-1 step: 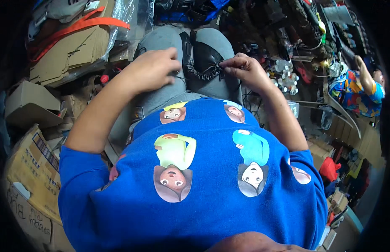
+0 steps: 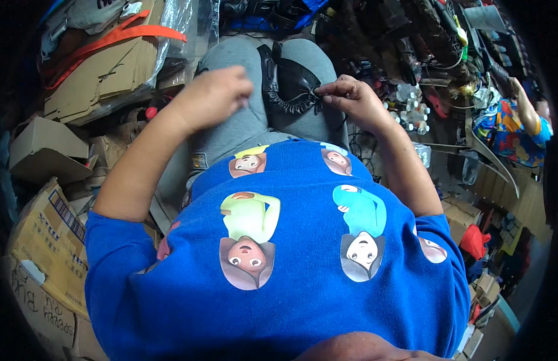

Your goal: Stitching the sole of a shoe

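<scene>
On my lap lies a black leather shoe upper [image 2: 296,79], its curved near edge puckered into a row of gathers. My right hand [image 2: 351,101] pinches the right end of that puckered edge between thumb and fingertips. Off to the left of the leather, my left hand [image 2: 214,97] is raised over my left thigh. Its fingers are curled together and slightly blurred, and whatever they may hold is too small to make out. A black strap-like part [image 2: 267,67] of the leather runs along between my knees.
Flattened cardboard [image 2: 98,75] with an orange strap [image 2: 141,33] lies at the far left, above an open carton [image 2: 47,150]. Several small clear bottles [image 2: 413,111] stand at the right. Further right, another person in a colourful shirt [image 2: 510,129] is nearby.
My left hand has shifted slightly left, and its fingers have drawn closer together. The right hand keeps its pinch on the shoe upper.
</scene>
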Demonstrator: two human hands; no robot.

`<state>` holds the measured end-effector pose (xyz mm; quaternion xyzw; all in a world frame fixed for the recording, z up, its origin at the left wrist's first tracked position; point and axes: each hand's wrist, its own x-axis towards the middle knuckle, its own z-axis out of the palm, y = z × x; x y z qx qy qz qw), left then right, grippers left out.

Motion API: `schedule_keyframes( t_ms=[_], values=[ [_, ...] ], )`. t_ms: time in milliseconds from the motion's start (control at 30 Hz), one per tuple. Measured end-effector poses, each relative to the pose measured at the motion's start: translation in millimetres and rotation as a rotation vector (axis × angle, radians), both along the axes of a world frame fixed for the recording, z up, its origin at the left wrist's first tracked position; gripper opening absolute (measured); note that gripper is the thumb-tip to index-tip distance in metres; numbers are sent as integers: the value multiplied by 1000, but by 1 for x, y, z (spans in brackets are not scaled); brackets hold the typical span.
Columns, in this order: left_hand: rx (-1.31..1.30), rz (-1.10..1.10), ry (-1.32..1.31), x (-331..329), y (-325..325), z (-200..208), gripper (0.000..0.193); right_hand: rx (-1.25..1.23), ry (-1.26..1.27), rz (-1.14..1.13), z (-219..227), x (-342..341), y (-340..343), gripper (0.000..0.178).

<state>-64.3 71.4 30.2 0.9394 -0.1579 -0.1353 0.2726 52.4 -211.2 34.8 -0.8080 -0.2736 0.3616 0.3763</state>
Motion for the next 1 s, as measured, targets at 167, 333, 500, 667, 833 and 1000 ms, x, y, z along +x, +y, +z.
schedule_keyframes(
  t_ms=[167,333,500,667,833,1000],
  values=[
    [54,417,-449,13,48,-12,24,31,-273,-13,2,-21,-2,26],
    [-321,325,-213,-7,-30,15,31,3,-666,37,-9,-37,-9,30],
    [14,276,-524,0,-52,-24,26,147,-170,-111,-24,-28,-13,36],
    [-326,263,-293,20,-55,-29,24,138,-153,69,-26,-1,-15,37],
    [-333,250,-215,21,-52,-29,28,129,-54,85,-26,7,-11,30],
    [-318,244,-217,21,-53,-29,27,139,-34,86,-28,8,-11,28]
  ],
)
